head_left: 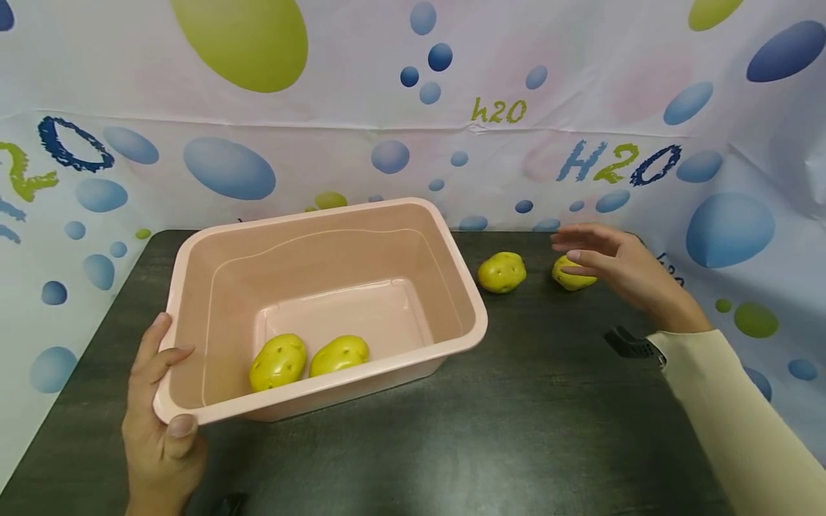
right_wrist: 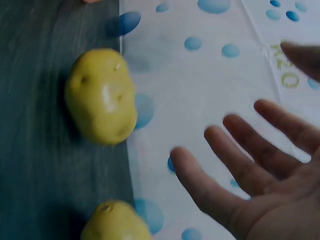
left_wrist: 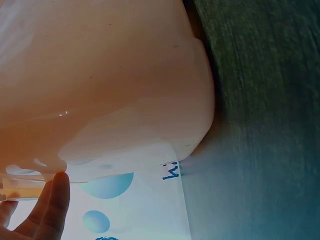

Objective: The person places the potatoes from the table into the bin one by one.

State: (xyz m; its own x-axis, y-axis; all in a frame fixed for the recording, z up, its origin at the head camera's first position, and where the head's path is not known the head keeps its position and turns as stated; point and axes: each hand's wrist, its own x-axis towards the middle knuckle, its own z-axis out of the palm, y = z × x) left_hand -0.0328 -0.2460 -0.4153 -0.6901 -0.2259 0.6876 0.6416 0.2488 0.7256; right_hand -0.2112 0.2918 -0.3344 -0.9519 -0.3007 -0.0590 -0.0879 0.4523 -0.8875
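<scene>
A pale pink plastic basin [head_left: 361,254] is tilted toward me over the table. My left hand [head_left: 151,430] grips its near left corner, the thumb pressed on the front rim and the fingers at the side. Two yellow potatoes lie inside it, one on the left [head_left: 279,362] and one beside it [head_left: 340,355]. Outside, a third potato [head_left: 502,272] rests on the table right of the basin. Above and partly in front of the farthest right potato [head_left: 571,278] hovers my right hand [head_left: 619,269], its fingers extended and holding nothing, as the right wrist view confirms.
The dark wood-grain table [head_left: 516,430] ends at a white cloth backdrop [head_left: 335,158] printed with bubbles and lettering. A dark strap [head_left: 629,344] is on my right wrist. Another dark item [head_left: 229,504] shows at the lower edge near the left wrist.
</scene>
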